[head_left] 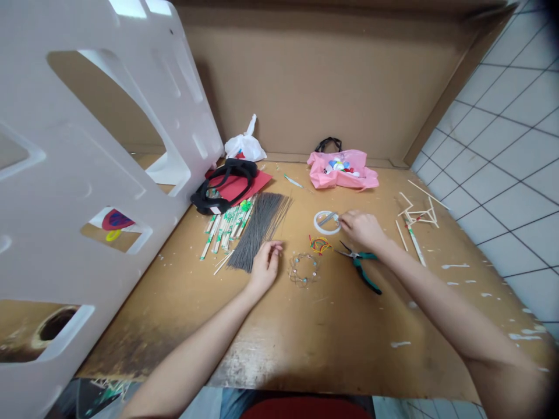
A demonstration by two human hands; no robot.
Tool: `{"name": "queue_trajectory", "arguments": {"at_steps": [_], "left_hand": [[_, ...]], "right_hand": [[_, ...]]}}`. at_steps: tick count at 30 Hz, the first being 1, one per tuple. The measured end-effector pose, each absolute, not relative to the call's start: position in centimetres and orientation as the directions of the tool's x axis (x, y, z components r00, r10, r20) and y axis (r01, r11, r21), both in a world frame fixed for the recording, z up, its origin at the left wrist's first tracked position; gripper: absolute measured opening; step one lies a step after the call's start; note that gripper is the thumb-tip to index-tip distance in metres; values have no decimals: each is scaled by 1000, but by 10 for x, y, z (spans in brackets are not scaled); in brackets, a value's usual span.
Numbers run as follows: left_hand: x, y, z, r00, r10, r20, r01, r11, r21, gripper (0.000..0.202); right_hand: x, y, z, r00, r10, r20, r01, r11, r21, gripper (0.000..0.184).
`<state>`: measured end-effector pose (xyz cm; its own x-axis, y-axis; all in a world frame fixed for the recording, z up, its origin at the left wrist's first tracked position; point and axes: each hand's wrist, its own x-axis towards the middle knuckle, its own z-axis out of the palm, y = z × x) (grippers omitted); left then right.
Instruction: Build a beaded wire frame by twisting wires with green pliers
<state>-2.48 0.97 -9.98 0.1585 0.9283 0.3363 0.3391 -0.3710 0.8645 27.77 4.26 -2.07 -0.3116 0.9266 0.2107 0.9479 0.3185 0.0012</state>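
Note:
My left hand (265,265) rests on the table with its fingers loosely bent and nothing visible in them. It lies at the right edge of a bundle of thin grey wires (257,233). My right hand (362,228) reaches to the right rim of a small round white dish (315,224) with short grey pieces in it. Its fingertips are drawn together there, and what they grip is hidden. Between the hands lie a wire ring with small beads (304,270) and a tangle of red, yellow and green bands (321,245). Green-handled pliers (358,263) lie open below my right wrist.
Wrapped chopsticks (222,233), a black strap (205,203) and red paper (262,180) lie left. A white bag (245,146) and pink bag of caps (317,174) stand behind. A stick frame (419,218) lies right. A white plastic panel (144,157) rises at left.

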Motion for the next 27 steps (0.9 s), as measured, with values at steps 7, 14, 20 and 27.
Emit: {"name": "queue_trajectory", "arguments": {"at_steps": [7, 14, 20, 27], "left_hand": [[-26, 14, -104, 109, 959, 262, 295, -283, 913, 21], [-26, 15, -104, 130, 962, 242, 275, -269, 923, 21], [-26, 15, -105, 127, 967, 219, 265, -246, 932, 22], [-25, 16, -108, 129, 969, 210, 257, -237, 937, 22]], "right_hand": [[275, 99, -29, -468, 883, -33, 859, 463, 217, 22], [275, 102, -44, -505, 861, -64, 813, 499, 298, 28], [279, 104, -43, -553, 830, -79, 774, 546, 321, 27], [280, 104, -41, -578, 809, -103, 747, 576, 333, 27]]}}
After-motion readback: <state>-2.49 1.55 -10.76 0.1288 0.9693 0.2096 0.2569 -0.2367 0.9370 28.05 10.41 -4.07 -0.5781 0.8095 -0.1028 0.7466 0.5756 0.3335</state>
